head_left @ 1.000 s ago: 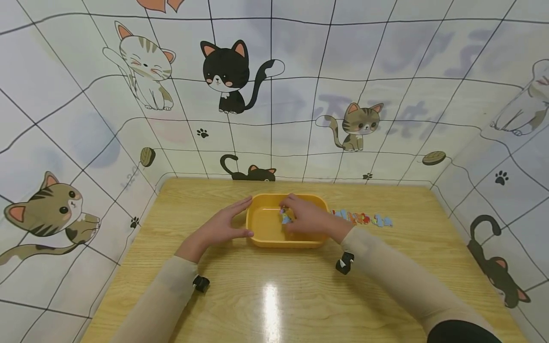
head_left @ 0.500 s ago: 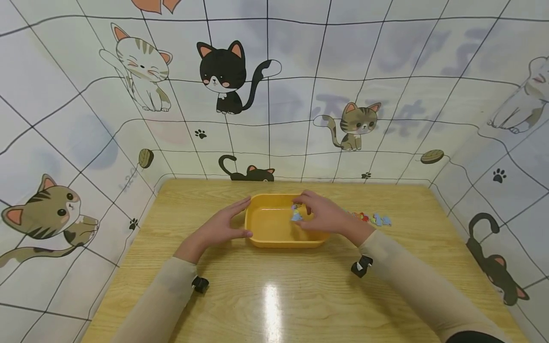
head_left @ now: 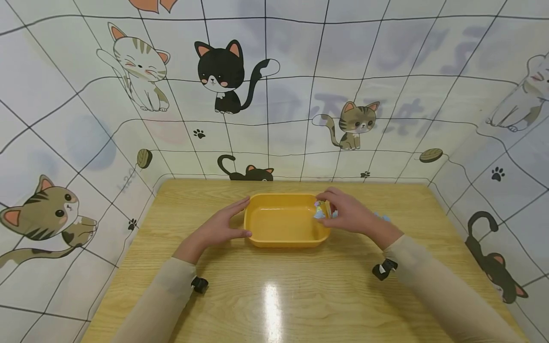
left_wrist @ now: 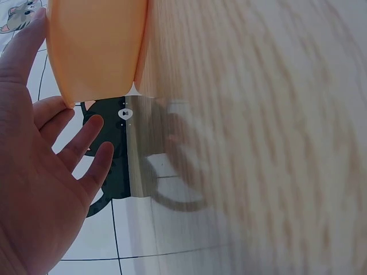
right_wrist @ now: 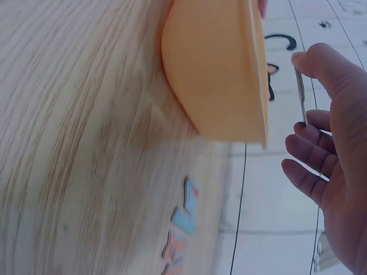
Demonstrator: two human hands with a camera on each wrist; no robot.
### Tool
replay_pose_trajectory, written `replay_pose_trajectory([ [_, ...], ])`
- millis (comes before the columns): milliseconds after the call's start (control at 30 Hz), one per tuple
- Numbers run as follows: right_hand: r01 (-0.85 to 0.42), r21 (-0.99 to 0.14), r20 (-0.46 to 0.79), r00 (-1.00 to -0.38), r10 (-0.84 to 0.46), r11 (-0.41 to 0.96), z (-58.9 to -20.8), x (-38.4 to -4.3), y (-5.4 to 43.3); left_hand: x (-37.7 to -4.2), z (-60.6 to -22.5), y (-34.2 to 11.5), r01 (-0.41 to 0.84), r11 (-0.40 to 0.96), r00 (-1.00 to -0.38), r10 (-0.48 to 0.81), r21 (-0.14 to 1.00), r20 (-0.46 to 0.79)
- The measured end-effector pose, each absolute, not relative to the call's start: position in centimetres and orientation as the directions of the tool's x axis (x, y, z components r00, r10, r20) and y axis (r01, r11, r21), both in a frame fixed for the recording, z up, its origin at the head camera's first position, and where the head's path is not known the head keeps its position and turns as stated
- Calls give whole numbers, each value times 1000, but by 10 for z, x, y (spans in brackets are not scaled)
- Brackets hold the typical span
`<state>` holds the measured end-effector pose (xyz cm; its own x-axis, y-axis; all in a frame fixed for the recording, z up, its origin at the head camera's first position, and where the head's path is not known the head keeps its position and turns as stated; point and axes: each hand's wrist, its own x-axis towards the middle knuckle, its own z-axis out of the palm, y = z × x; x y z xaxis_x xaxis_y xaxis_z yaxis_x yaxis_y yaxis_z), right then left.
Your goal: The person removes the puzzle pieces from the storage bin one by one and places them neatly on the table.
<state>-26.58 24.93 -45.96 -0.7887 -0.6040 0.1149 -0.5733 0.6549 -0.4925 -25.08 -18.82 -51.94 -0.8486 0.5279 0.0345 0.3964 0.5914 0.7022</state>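
A yellow-orange plastic tray [head_left: 283,224] lies on the wooden table. My left hand [head_left: 216,231] rests at its left end, thumb and index finger spread along the rim, other fingers loosely extended in the left wrist view. Over the tray's right end, my right hand [head_left: 353,214] pinches a small, flat, colourful puzzle piece [head_left: 319,210] between thumb and fingers. In the right wrist view the piece [right_wrist: 301,94] appears edge-on, above the rim. Several similar pieces [right_wrist: 183,220] lie in a row on the table right of the tray; my right hand hides most of them in the head view.
The wooden table [head_left: 240,290] ends at a wall [head_left: 291,105] printed with cartoon cats and grid lines, which also closes in both sides. A bright light reflection lies on the tabletop in front of the tray.
My right hand has moved right, carrying the puzzle piece from the tray's middle to above its right end. My left hand has stayed at the tray's left end.
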Motion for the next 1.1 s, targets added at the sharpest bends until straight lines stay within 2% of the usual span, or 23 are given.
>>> replay_pose_trajectory([
  [400,-517,-511,162,-842,-514,686,-460,-262,302,-251,-520,-188,395,581,-848,529,711,39],
  [700,-468,-492,145,-875,-461,734,-461,-257,329,-251,-520,-189,396,600,-850,526,695,30],
  [1100,-446,-479,169,-892,-419,756,-469,-251,368,-250,-518,-189,394,583,-847,530,711,35],
])
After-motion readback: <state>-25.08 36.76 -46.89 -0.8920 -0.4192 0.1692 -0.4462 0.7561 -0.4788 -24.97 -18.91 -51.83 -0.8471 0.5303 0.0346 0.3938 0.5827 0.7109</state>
